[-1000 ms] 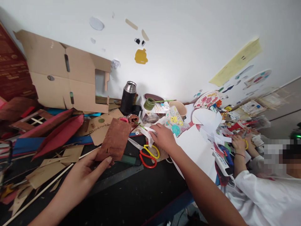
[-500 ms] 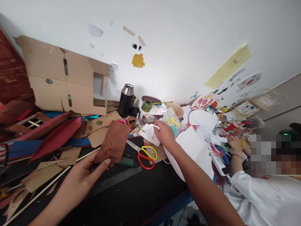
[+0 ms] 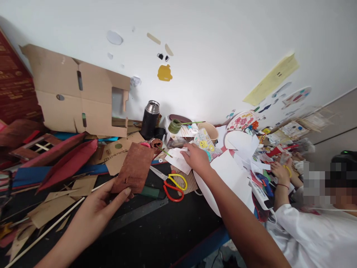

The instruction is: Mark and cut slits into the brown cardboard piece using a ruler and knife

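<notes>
My left hand point(image 3: 107, 199) is closed on a brown-painted cardboard piece point(image 3: 134, 167), thumb on its lower edge, holding it tilted above the table. My right hand point(image 3: 196, 158) pinches white paper point(image 3: 178, 158), which looks creased, beyond the scissors. Just left of that paper stands an open jar of brown paint point(image 3: 156, 144) with a green-handled brush point(image 3: 165, 150) leaning out. Scissors point(image 3: 174, 182) with one red and one yellow handle lie between my hands, partly over a corrugated cardboard piece point(image 3: 188, 182).
A black thermos point(image 3: 149, 121) and a green paint jar point(image 3: 174, 126) stand near the wall. Cardboard scraps point(image 3: 52, 208) and a long thin stick point(image 3: 50, 227) lie at left. White paper sheets point(image 3: 225, 182) spread at right, beside a person in a white sleeve point(image 3: 295, 230).
My right hand has shifted slightly, and the white paper under its fingers looks more crumpled. My left hand keeps the brown cardboard nearly still. The person at right has moved slightly.
</notes>
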{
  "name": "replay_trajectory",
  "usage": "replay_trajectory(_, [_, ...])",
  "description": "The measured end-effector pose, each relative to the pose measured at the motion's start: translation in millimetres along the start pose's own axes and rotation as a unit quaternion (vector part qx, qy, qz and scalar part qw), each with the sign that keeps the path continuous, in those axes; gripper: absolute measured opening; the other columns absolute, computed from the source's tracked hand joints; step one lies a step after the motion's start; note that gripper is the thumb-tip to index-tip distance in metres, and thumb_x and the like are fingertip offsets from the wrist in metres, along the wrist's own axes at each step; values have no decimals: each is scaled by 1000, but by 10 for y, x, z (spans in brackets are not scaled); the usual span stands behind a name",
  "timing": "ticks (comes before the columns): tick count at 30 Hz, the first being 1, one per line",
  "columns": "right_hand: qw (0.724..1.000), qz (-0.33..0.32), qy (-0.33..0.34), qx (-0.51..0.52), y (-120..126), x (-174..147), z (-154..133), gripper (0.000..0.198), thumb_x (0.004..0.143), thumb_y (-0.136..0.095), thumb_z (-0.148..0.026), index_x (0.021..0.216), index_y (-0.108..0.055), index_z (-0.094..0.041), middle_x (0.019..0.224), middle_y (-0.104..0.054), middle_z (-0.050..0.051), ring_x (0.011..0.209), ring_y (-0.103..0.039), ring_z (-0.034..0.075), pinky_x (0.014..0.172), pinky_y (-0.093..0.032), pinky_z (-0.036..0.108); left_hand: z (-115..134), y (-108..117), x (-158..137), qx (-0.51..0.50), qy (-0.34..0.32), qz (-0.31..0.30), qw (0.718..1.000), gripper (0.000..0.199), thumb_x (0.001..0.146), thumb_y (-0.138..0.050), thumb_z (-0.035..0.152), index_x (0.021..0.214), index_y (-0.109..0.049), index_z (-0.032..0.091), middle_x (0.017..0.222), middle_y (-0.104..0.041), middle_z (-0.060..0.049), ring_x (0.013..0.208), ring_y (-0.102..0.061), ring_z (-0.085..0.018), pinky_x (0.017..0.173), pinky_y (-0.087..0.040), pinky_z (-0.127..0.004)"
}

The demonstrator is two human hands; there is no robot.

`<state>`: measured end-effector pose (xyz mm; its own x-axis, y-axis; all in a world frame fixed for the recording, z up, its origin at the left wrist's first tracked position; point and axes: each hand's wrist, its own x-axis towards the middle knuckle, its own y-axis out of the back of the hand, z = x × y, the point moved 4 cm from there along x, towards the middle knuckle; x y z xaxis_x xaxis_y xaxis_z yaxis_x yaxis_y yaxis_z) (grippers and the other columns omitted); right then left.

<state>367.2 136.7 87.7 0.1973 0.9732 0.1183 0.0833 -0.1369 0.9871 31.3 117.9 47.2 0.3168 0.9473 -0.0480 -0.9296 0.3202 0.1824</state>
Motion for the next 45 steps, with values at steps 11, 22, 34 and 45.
replay_trajectory(11, [953,64,11,296,123,-433,-170,35,101,-59,-51,98,-76,-21,77,-73,2,69,-66,20,68,-49,31,-46,-12,-3,-138,15,-29,990,34,87,-76,54,95,-77,21,83,-78,-4,73,-68,-18,70,-57,-29])
replay_trajectory(22, [744,-150,26,651,-381,-562,-1161,47,92,-66,-69,87,-64,-22,62,-59,-3,49,-44,11,46,-32,24,-68,-56,-28,-217,21,-46,975,29,85,-82,48,89,-76,20,78,-74,-2,71,-66,-16,70,-53,-28])
replay_trajectory(34, [740,-73,-6,669,-558,-332,-1400,55,90,-66,-71,67,-48,-24,49,-45,-8,42,-39,9,41,-28,22,-147,-38,83,-214,25,-71,974,43,86,-78,57,103,-73,18,83,-76,-6,75,-69,-20,70,-55,-32])
replay_trajectory(45, [740,-76,21,669,-676,-456,-1274,55,91,-64,-72,69,-51,-24,48,-48,-8,40,-42,10,42,-32,23,-144,-174,33,-163,46,-60,984,37,84,-81,52,101,-73,19,83,-73,-2,73,-65,-17,69,-51,-28])
